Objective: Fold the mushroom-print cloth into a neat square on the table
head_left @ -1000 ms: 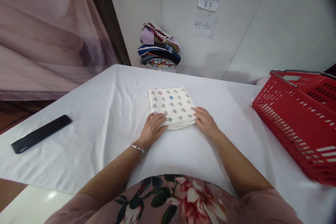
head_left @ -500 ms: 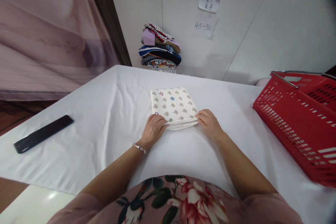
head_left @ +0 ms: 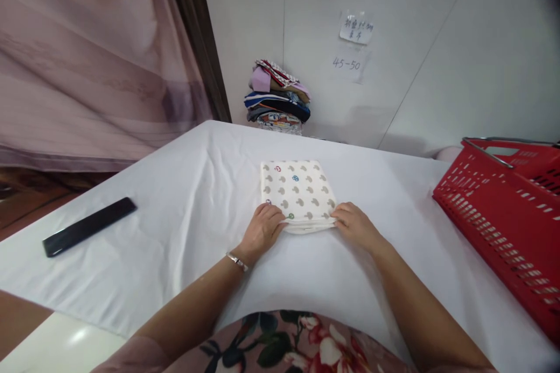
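A folded white cloth [head_left: 301, 189] with grey mushroom prints and a few coloured ones lies flat on the white-covered table [head_left: 219, 186]. Several layers show along its near edge. My left hand [head_left: 263, 227], with a silver bracelet on the wrist, is closed on the near left corner. At the near right corner, my right hand [head_left: 353, 224] pinches the edge between thumb and fingers. Parts of both corners are hidden under the fingers.
A red plastic basket [head_left: 503, 227] with a metal handle stands at the right. On the left lies a long black object [head_left: 90, 227]. Beyond the far edge rises a stack of folded fabrics [head_left: 280, 96] against the wall. A pink curtain [head_left: 96, 58] hangs at left.
The whole view has shifted, so everything appears slightly lower and further right. Both hands keep hold of the cloth's near corners, and its fold looks the same.
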Available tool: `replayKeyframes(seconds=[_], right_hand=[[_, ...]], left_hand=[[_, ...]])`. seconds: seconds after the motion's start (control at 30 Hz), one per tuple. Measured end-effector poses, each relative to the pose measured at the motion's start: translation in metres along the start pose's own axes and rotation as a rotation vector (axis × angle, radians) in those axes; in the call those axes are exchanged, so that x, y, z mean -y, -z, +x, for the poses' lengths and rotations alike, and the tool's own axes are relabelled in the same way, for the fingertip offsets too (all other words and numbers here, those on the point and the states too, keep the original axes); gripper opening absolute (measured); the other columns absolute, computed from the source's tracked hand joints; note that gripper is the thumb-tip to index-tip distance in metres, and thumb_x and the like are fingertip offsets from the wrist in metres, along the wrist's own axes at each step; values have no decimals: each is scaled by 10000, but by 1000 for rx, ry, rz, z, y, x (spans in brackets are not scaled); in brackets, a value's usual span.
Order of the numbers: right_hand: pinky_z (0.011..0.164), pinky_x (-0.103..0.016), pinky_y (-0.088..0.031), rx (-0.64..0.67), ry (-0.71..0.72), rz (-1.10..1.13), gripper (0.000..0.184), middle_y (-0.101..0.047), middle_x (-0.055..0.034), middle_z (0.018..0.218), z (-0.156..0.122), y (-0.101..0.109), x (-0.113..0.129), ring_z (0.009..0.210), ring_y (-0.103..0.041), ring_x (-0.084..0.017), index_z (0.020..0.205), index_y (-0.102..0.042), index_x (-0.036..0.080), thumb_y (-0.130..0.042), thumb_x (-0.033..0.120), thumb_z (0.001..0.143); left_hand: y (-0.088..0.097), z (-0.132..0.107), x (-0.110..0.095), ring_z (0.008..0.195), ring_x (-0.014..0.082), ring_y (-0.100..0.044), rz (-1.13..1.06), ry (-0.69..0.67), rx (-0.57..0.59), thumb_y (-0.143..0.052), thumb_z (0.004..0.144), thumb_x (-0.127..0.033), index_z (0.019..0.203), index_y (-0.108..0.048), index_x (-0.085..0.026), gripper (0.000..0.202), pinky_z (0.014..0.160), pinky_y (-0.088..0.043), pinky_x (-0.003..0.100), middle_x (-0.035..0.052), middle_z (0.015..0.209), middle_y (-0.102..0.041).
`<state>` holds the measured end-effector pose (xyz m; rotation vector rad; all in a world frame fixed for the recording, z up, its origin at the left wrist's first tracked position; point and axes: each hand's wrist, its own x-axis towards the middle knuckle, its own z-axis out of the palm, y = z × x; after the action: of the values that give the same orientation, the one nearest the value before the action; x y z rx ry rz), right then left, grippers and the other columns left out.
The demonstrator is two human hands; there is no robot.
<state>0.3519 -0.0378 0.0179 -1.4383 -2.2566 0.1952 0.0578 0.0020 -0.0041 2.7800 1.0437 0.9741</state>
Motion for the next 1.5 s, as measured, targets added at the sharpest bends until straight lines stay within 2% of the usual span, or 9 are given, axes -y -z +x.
replayKeyframes(seconds=[0.2,0.3,0.67,0.9,1.1,1.2,1.27,1.37,1.5], right_hand=[[828,-332,-444,99,-68,-26,375,-605,-42,1031,-2,8,10,957,-520,-209,1097,-615,247,-514,106,765],[816,-332,-438,136,-75,-99,429,-594,-55,1048,-1,6,14,954,-517,-217,1162,-588,252,-522,114,761],[784,-316,-383,-53,-67,-259,253,-598,-50,974,0,-12,4,897,-510,-199,965,-639,210,-488,86,803],[774,-312,-412,93,-123,-215,305,-596,-55,976,3,-9,5,907,-518,-209,963,-645,213,-490,51,755],[769,-319,-452,108,-138,-104,374,-635,-40,930,3,5,16,875,-565,-197,916,-667,222,-430,2,729],[775,-343,-468,29,-106,-51,302,-654,-34,872,14,15,27,824,-593,-193,842,-677,227,-420,72,804],[826,-361,-473,-79,-63,-11,258,-661,-49,964,27,16,36,901,-601,-206,906,-676,230,-435,154,855],[954,-381,-433,-152,1,7,274,-583,-86,1234,48,3,47,1138,-529,-228,1097,-631,218,-447,270,902],[1057,-490,-315,44,11,-125,400,-466,-128,1396,59,-37,53,1317,-374,-282,1264,-540,184,-415,374,934]], left_hand=[[2,-2,-2,938,198,-549,-3,-15,25,-604,837,-324,1081,-592,-211,270,1024,-350,467,49,975,-617],[1,-2,-2,922,196,-545,26,-12,29,-611,828,-278,1059,-610,-211,241,1027,-349,462,43,942,-612],[-2,-1,-3,861,179,-546,43,-38,-6,-556,870,-262,978,-636,-210,145,996,-373,460,28,856,-606],[0,0,-3,846,188,-542,-5,-48,-10,-543,871,-260,958,-642,-218,138,900,-430,432,41,851,-604],[2,-2,-5,812,181,-537,-47,-51,-26,-503,893,-251,913,-636,-206,141,783,-455,375,46,832,-600],[3,-2,-8,802,176,-535,-56,-49,-15,-489,898,-239,876,-636,-202,153,772,-457,359,47,820,-599],[4,-1,-10,795,174,-535,-62,-49,-11,-479,901,-234,857,-637,-197,168,762,-459,352,49,812,-602],[5,-2,-12,781,170,-537,-79,-55,7,-465,907,-240,833,-637,-193,193,750,-459,347,48,800,-607],[10,-2,-13,742,155,-542,-140,-26,-2,-458,911,-253,756,-629,-191,239,744,-467,334,36,754,-608]])
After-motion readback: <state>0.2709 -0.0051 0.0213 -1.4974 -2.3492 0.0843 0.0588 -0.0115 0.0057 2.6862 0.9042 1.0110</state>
